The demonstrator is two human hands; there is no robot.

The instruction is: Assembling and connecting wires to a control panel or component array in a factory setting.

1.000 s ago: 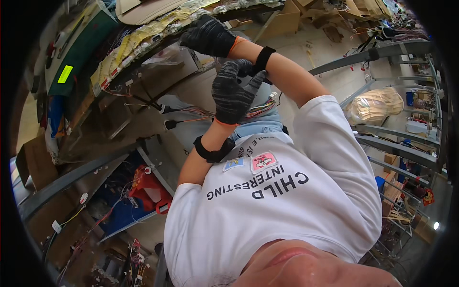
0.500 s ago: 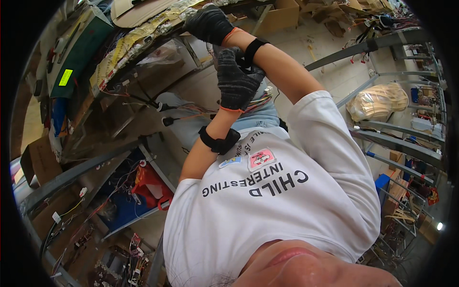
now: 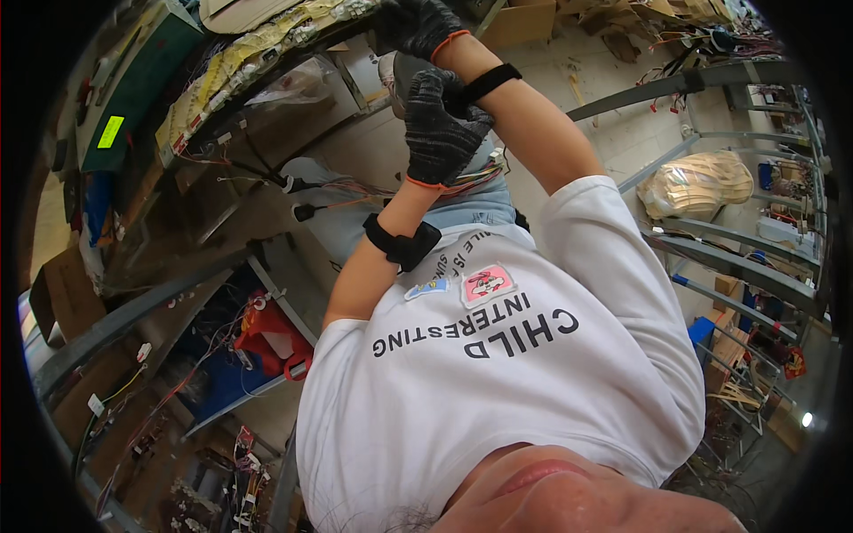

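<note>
Nearby, coloured wires [image 3: 351,187] run — partly behind the left hand [image 3: 442,133].

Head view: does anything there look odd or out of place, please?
Yes: brown cardboard at the upper right lies in a jumbled heap, and coloured wires seem to lie across the person's jeans, an odd resting place.

Right hand [image 3: 425,28]: cut by the upper edge; fingertips lost there, grip unreadable. Left hand [image 3: 444,131]: seen from its back, palm side hidden; cannot tell whether anything sits between the curled fingers. Wire bundle [image 3: 355,192]: one stretch hidden behind the left wrist. Yellow strip [image 3: 258,60]: attached pale pieces too small to identify. Cardboard [image 3: 617,19]: cut off above. Small parts [image 3: 191,505], lower left: blurred, kinds uncertain.
</note>
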